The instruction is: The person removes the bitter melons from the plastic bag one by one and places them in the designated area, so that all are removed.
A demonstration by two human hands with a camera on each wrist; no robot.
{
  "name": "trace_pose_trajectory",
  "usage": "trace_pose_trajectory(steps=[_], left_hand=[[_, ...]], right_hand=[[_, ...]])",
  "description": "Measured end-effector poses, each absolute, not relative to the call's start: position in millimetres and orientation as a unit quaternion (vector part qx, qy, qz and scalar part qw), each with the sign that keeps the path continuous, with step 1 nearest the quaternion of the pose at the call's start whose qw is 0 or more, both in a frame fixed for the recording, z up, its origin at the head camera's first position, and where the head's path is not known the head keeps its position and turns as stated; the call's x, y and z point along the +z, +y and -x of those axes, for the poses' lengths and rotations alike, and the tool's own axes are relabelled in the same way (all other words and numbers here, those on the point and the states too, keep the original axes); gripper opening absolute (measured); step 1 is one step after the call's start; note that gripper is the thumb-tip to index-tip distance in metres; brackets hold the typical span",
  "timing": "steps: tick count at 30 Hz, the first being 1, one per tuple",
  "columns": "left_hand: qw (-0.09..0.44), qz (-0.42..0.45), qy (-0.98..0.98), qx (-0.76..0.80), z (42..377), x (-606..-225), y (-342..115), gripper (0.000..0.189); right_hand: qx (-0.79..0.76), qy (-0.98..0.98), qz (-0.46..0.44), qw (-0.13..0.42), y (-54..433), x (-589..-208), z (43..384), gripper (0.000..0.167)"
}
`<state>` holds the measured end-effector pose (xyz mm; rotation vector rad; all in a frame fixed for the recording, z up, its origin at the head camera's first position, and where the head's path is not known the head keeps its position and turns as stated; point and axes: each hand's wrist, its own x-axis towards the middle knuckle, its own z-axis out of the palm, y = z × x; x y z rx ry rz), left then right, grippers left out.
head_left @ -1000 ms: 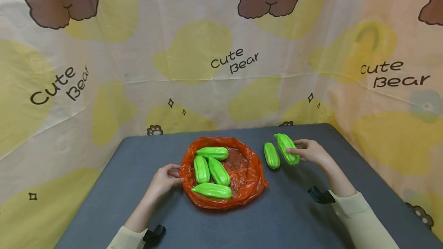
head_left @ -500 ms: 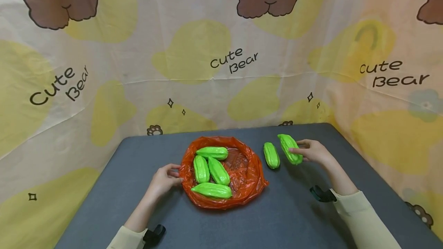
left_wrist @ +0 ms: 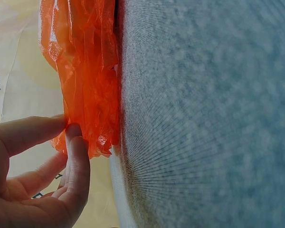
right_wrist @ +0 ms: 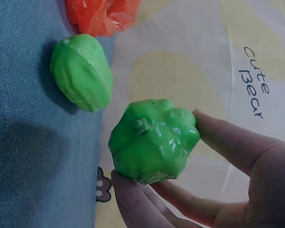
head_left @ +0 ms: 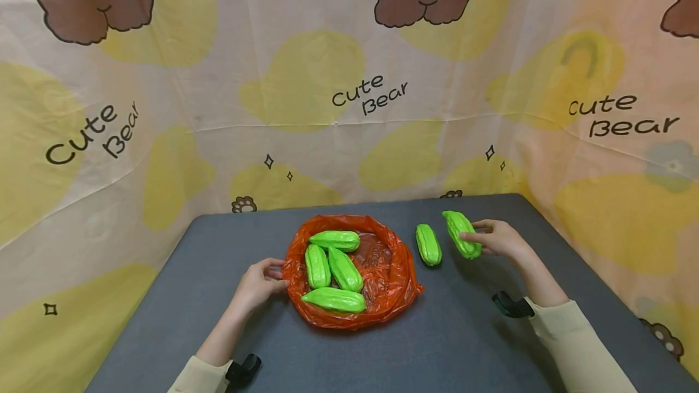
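Observation:
My right hand (head_left: 498, 240) holds a bright green bitter melon (head_left: 461, 234) between thumb and fingers, above the right part of the table. In the right wrist view its knobbly, stubby-stemmed end (right_wrist: 154, 142) faces the camera. A second bitter melon (head_left: 428, 245) lies on the table just left of it. At the centre sits a red plastic bag (head_left: 390, 305), its rim rolled into a wide ring. Several bitter melons (head_left: 334, 300) lie inside, mostly on its left side. My left hand (head_left: 258, 285) pinches the bag's left edge; the left wrist view shows fingertips (left_wrist: 73, 130) at the crinkled plastic (left_wrist: 88, 95).
A dark grey table (head_left: 349, 359) carries everything, its far corners rounded. Behind and beside it hangs a cloth (head_left: 306, 96) printed with bears and lettering. Black straps (head_left: 513, 305) sit at both wrists, by the pale sleeves.
My right hand has drifted slightly right with the bitter melon, widening the gap to the one on the table. The left hand and the bag have stayed in place.

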<state>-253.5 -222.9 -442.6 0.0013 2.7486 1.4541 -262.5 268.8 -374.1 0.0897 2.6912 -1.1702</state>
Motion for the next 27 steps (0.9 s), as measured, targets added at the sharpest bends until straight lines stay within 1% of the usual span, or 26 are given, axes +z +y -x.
trace_pose_trajectory(steps=[10, 16, 27], left_hand=[[0.018, 0.004, 0.884, 0.467, 255, -444, -224, 0.045], [0.017, 0.001, 0.885, 0.465, 255, -444, -224, 0.045], [0.018, 0.001, 0.883, 0.470, 253, -441, -223, 0.045]], right_hand=[[-0.405, 0.907, -0.038, 0.108, 271, -379, 270, 0.085], [-0.407, 0.905, -0.045, 0.118, 272, -381, 272, 0.081], [-0.412, 0.902, -0.042, 0.126, 273, -384, 280, 0.080]])
